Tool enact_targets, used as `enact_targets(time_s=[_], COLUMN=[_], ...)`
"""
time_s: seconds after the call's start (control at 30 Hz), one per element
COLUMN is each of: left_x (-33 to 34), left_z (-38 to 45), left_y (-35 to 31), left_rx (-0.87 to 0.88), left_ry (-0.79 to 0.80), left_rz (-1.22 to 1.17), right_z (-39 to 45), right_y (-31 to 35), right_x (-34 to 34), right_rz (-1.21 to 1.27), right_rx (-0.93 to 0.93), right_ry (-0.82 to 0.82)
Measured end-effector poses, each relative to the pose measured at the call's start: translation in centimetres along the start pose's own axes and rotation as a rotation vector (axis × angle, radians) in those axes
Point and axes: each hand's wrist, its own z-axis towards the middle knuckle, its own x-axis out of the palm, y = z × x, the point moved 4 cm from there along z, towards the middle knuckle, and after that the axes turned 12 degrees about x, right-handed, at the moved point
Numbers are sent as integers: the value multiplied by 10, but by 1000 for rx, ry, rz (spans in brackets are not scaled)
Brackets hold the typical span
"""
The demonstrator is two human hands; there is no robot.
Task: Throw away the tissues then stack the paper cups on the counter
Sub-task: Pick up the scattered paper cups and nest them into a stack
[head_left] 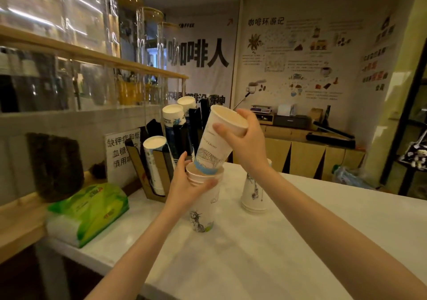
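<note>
My left hand (pixel 187 185) grips the rim of a stack of white paper cups (pixel 203 209) standing upright on the white counter (pixel 288 242). My right hand (pixel 245 137) holds a single white paper cup (pixel 215 142) by its rim, tilted, with its blue-edged base dipping into the mouth of the stack. A second stack of cups (pixel 254 195) stands upside down on the counter just to the right, partly hidden by my right forearm. No loose tissues are in sight.
A green pack of tissues (pixel 90 209) lies at the counter's left end. Behind the stack a cardboard holder (pixel 159 161) keeps cup sleeves and dark lids, beside a printed sign (pixel 120 154). Glass jars fill the wooden shelf (pixel 92 54) at left. A low cabinet (pixel 312 151) stands at the back.
</note>
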Motion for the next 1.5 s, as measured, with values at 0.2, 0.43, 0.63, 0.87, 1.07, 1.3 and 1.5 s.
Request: enact_targets(time_s=[0.2,0.43,0.63,0.87,1.07,1.3,1.5], left_x=[3,2,3,18,17,3,4], left_z=[-2,-1,-3,-34,-21,29,69], left_y=[3,10,17,37,37,-31,-88], left_rx=[-18,-10,-17,-76,-120,104,309], left_ry=[-8,-29,-31,110,177,67,-37], left_rz=[-8,-44,-65,32,98,152,170], right_z=[-19,-33,-38,-37,-26,11,27], right_y=[-30,-67,-77,-77,-79,-75,-73], right_x=[33,46,43,41,11,-42,-69], right_rz=[-228,-310,-344,-340,-201,-90,-39], right_rx=[-106,31,49,114,169,221,175], right_ry=[214,396,443,502,339,238,269])
